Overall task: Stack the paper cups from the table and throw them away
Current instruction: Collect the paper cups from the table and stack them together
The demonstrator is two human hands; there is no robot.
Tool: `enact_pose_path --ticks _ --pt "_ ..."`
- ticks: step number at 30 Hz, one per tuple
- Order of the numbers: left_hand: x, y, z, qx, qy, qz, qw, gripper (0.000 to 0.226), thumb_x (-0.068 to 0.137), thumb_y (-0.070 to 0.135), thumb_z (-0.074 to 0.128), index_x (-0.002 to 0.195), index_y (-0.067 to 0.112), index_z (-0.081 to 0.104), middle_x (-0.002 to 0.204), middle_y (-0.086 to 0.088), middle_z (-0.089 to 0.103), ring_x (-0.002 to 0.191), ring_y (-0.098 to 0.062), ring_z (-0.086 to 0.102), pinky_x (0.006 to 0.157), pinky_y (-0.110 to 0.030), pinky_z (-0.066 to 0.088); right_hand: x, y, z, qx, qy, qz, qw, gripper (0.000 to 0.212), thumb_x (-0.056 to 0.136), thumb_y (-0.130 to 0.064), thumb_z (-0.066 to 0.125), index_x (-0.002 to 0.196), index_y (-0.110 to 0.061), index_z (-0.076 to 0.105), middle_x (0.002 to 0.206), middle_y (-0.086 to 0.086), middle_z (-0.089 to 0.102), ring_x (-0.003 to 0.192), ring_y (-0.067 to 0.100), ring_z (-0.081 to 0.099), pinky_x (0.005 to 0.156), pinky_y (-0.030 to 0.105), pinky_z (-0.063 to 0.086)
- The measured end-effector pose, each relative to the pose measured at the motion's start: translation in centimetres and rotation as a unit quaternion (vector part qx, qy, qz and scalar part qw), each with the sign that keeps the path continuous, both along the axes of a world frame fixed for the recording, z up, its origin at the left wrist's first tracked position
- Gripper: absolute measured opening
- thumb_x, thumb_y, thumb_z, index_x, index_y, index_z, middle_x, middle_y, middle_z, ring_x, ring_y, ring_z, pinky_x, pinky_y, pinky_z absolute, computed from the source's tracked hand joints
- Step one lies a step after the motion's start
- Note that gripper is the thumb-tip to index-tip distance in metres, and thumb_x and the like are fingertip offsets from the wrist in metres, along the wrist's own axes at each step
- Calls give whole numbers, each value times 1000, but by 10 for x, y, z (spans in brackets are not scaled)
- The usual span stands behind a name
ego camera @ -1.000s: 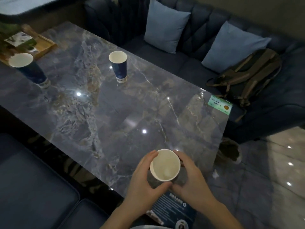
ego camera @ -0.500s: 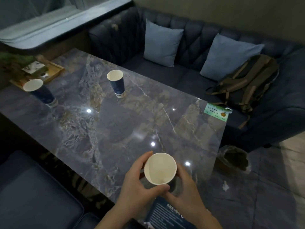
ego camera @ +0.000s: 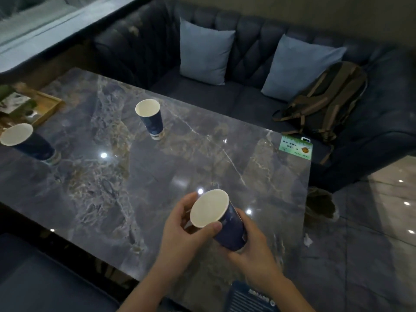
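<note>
A blue paper cup with a white inside [ego camera: 225, 224] is held tilted, mouth toward the left, above the near end of the marble table [ego camera: 139, 188]. My left hand [ego camera: 182, 235] grips it at the rim. My right hand [ego camera: 254, 246] wraps around its lower body and base. Two more blue paper cups stand upright on the table: one near the middle [ego camera: 151, 119] and one at the far left [ego camera: 27, 143].
A wooden tray with a plant [ego camera: 29, 106] sits at the table's far left. A green card [ego camera: 296, 147] lies on the right corner. A dark sofa with two light blue cushions [ego camera: 204, 52] and a backpack [ego camera: 324, 102] runs behind. A bin [ego camera: 319, 203] stands on the floor right of the table.
The cup has been lifted off the table and tipped over to the left, held by both hands. My view has pulled up and back, showing more of the sofa.
</note>
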State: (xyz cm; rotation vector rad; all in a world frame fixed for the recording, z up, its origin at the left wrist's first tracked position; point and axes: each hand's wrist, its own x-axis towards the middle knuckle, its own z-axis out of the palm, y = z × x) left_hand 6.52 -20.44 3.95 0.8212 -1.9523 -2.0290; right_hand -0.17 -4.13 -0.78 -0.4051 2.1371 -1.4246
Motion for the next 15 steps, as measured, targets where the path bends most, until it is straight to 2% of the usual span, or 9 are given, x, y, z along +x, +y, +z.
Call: enact_pose_path --ticks 3,5,7,9,11,13,14,15 --pt "-3 -38 -3 11 -10 -13 1000 78 49 42 88 121 30 59 116 14 69 106 -6 66 81 -22 55 -3 -38 -3 2 4 -16 1000 77 63 -14 88 118 -52 50 117 -24 65 107 0 64 75 17 58" --pt "-5 -63 -5 16 -16 -19 1000 80 49 44 88 122 29 58 115 16 68 107 -5 66 79 -21 55 -5 -60 -3 4 -3 -9 1000 78 66 -11 88 116 -56 46 113 -30 62 102 -11 63 71 8 54" --pt "-7 -87 -7 28 -23 -25 999 80 51 40 89 123 27 59 116 12 68 108 -6 65 79 -21 55 -5 -79 -1 39 47 5 998 88 62 -33 90 120 -68 34 114 -45 55 103 -20 57 74 4 51" --pt "-10 -106 -9 36 -28 -27 999 79 54 33 93 124 22 58 118 5 67 106 -5 66 77 -18 54 -7 -95 -3 63 77 7 995 93 57 -53 87 125 -70 26 119 -54 45 109 -22 52 78 3 49" --pt "-13 -122 -7 42 -23 -26 999 76 55 25 93 122 19 58 117 3 66 100 2 66 74 -13 53 -9 -110 -7 66 77 14 995 86 56 -67 78 125 -68 27 120 -58 40 110 -25 49 82 4 48" --pt "-19 -134 -5 46 -19 -28 998 70 54 21 86 118 20 58 113 4 65 92 10 65 70 -9 52 -14 -122 -10 67 78 8 995 83 53 -86 64 125 -63 29 118 -61 38 109 -27 47 90 11 51" --pt "-22 -139 -5 49 -20 -30 998 68 56 19 85 117 21 57 112 6 65 89 12 65 69 -8 51 -17 -127 -11 71 85 3 994 84 51 -91 58 124 -61 30 117 -62 38 107 -28 48 89 11 51" --pt "-25 -144 -6 50 -20 -32 998 68 58 17 86 119 20 56 113 6 64 88 13 64 68 -8 51 -18 -131 -11 82 102 3 991 83 50 -92 56 123 -60 31 115 -62 38 105 -30 48 83 4 49"
